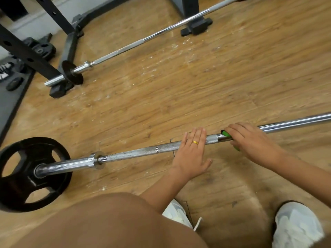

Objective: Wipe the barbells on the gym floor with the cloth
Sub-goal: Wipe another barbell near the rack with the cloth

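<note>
A steel barbell (136, 154) lies across the wooden floor in front of me, with a black plate (26, 176) on its left end. My left hand (192, 153) rests flat on the knurled shaft, fingers straight, a gold ring on one finger. Just to its right, my right hand (250, 140) wraps a green cloth (226, 134) around the shaft; only small bits of the cloth show under the fingers. A second barbell (136, 44) lies farther away, running diagonally with a small black plate (72, 72) on its near end.
A black rack frame (26, 51) stands at the upper left with loose plates (43, 47) behind it. A black block (197, 26) supports the far barbell. White dust specks the floor (161, 97). My knee (107, 222) and white shoes (297, 226) fill the bottom.
</note>
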`<state>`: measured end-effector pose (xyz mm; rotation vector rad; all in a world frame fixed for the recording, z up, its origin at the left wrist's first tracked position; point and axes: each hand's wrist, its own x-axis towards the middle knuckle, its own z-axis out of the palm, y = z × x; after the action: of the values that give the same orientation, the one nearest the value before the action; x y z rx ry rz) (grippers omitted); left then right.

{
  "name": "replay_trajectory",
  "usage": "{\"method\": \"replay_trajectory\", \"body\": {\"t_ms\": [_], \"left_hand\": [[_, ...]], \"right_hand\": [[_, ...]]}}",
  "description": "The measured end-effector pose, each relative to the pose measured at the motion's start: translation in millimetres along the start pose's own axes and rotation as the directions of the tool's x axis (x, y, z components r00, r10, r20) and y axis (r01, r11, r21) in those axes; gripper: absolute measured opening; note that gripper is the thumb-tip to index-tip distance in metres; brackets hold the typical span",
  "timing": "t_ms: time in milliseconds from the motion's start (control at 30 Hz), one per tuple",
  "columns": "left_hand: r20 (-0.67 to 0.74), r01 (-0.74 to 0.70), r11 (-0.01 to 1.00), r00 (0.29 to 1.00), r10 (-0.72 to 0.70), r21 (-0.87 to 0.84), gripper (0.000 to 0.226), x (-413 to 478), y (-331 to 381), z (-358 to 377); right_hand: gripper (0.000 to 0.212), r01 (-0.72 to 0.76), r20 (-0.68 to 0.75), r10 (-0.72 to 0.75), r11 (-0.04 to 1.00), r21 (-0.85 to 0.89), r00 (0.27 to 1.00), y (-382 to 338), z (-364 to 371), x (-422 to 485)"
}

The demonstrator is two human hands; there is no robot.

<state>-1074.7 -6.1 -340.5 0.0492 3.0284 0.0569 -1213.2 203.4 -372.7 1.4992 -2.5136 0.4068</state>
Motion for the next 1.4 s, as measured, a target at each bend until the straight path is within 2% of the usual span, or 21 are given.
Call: {"method": "replay_trajectory", "body": {"t_ms": [67,167,233,300,367,500,600,667,867,1033,1133,1233,1333,1400], "left_hand": [[-0.008,0.000,1.000,1.000,0.000,0.002,0.097,5,-5,-1],[-0.020,0.008,1.000,1.000,-0.008,0.003,0.099,14,-9,-2],[-0.021,0.015,1.000,1.000,-0.015,0.004,0.100,20,-13,-3],[-0.017,0.023,1.000,1.000,-0.023,0.001,0.101,26,-16,-4],[-0.016,0.035,0.999,0.999,-0.035,-0.002,0.099,31,-13,-7],[-0.039,-0.023,0.999,0.999,0.022,-0.028,0.093,37,6,0],[-0.036,-0.037,0.999,0.999,0.037,-0.008,0.097,43,3,5],[-0.030,-0.037,0.999,0.999,0.037,0.001,0.100,49,-3,5],[-0.028,-0.003,1.000,1.000,0.003,0.006,0.102,69,-10,3],[-0.011,0.009,1.000,1.000,-0.009,0.007,0.101,84,-19,-2],[-0.022,0.001,1.000,1.000,-0.001,-0.008,0.101,93,-27,-5],[-0.041,0.013,1.000,0.999,-0.014,-0.010,0.102,104,-29,-5],[-0.071,0.076,0.996,0.995,-0.072,0.054,0.099,112,-22,-7],[-0.115,0.065,0.990,0.992,-0.050,0.127,0.096,118,-12,-3]], "right_hand": [[0.049,-0.002,0.015,0.002,1.000,-0.002,1.000,10,0,4],[0.046,-0.078,-0.038,0.078,0.997,0.016,0.996,1,9,12],[0.054,-0.033,-0.038,0.035,0.999,0.043,0.999,-5,14,19],[0.055,0.042,-0.042,-0.040,0.998,0.050,0.998,2,14,26],[0.055,0.058,-0.053,-0.055,0.997,0.059,0.997,15,10,31],[0.053,-0.025,-0.084,0.032,0.997,0.077,0.996,21,13,37],[0.061,0.010,-0.020,-0.008,0.996,0.085,1.000,17,14,45],[0.057,0.055,-0.006,-0.055,0.996,0.066,0.998,25,6,51],[0.061,-0.052,0.008,0.051,0.998,0.040,0.999,35,6,64],[0.055,0.003,0.062,-0.007,0.998,0.069,0.998,47,3,81],[0.061,0.004,0.128,-0.013,0.998,0.069,0.992,66,-3,90],[0.063,-0.030,0.131,0.024,0.999,0.040,0.991,74,-5,97],[0.057,-0.084,0.118,0.074,0.993,0.087,0.990,65,1,105],[0.058,-0.072,0.134,0.060,0.994,0.086,0.989,66,4,107]]}}
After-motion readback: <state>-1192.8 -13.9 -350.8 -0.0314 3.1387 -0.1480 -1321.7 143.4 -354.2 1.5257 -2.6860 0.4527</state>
